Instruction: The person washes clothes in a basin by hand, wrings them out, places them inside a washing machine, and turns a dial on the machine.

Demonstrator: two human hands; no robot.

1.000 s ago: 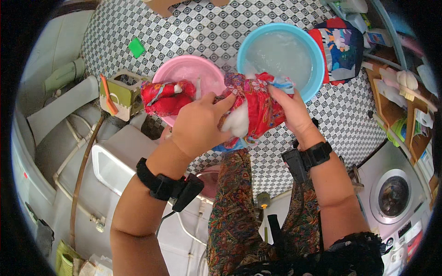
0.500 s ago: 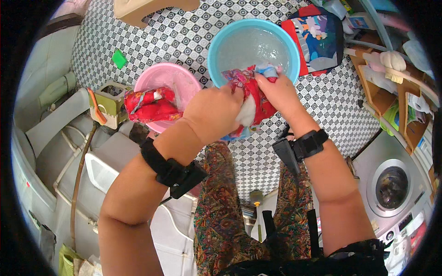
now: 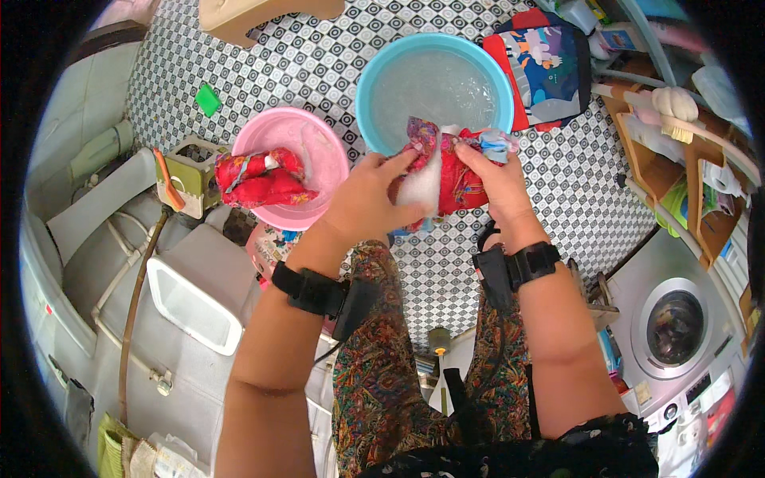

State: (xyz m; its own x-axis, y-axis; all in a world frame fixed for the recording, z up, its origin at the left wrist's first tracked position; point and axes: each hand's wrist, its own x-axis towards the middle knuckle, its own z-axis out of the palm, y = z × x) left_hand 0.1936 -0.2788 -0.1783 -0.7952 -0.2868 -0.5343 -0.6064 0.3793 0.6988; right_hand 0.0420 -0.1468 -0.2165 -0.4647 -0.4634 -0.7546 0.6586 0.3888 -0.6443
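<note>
A bunched wet red garment point(image 3: 460, 182) with a white patch and light-blue edges hangs between my hands, at the near rim of the light-blue basin point(image 3: 362, 127). My left hand point(image 3: 373, 195) pinches a dark-patterned red fold of it beside the white part. With thumb on top, my right hand point(image 3: 504, 190) grips its right side near the blue edge. Cloudy water point(image 3: 430, 95) fills the basin. Left of it, another red garment point(image 3: 267, 182) lies over the left rim of a pink basin point(image 3: 335, 147). The fingers under the cloth are partly hidden.
A red and dark-blue bag with a cartoon print point(image 3: 548, 72) lies right of the basin. A green block point(image 3: 208, 99) sits on the tiled floor. A beige stool point(image 3: 247, 17), wooden shelf point(image 3: 649, 171), washing machine point(image 3: 637, 319) and white bin point(image 3: 195, 299) stand around.
My hands have moved slightly apart, and the garment between them is spread wider, showing more of its white part. My left forearm has shifted to the right. The pink basin's garment stays put.
</note>
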